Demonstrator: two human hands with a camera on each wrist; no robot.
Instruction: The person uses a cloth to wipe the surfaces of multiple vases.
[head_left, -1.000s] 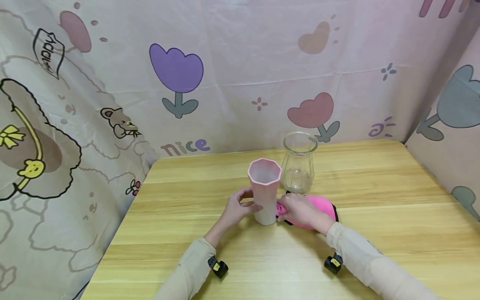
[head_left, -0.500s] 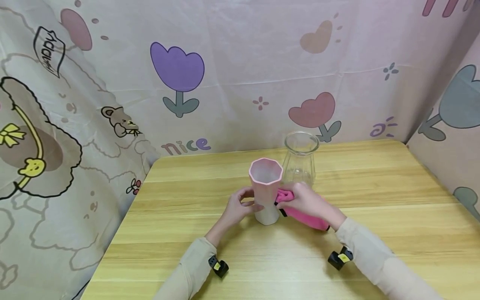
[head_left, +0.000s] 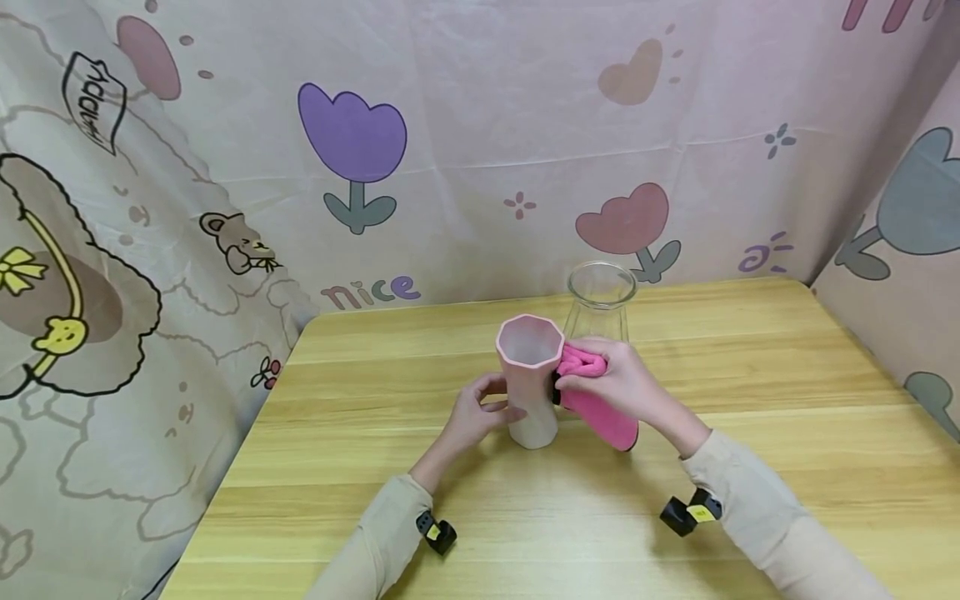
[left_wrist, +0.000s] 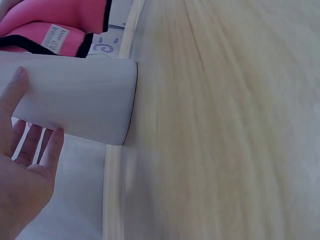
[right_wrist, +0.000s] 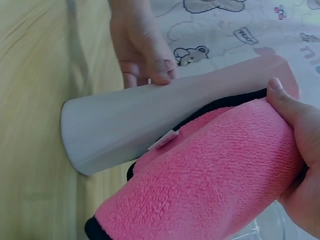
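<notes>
A pink-and-white vase with an angular rim stands upright on the wooden table. My left hand holds it low on its left side, thumb across the front and fingers behind. In the left wrist view the left hand curves about the white lower part of the vase. My right hand grips a bunched pink cloth with black edging against the vase's right side, near the rim. In the right wrist view the cloth hangs from the right hand and covers part of the vase.
Behind the right hand stands a clear glass vase, its lower part hidden. The wooden table backs onto a printed curtain. Each sleeve carries a small black wrist camera.
My right hand has lifted the pink cloth off the table and slid it up the vase's right side toward the rim. The left hand and the vase stay in place.
</notes>
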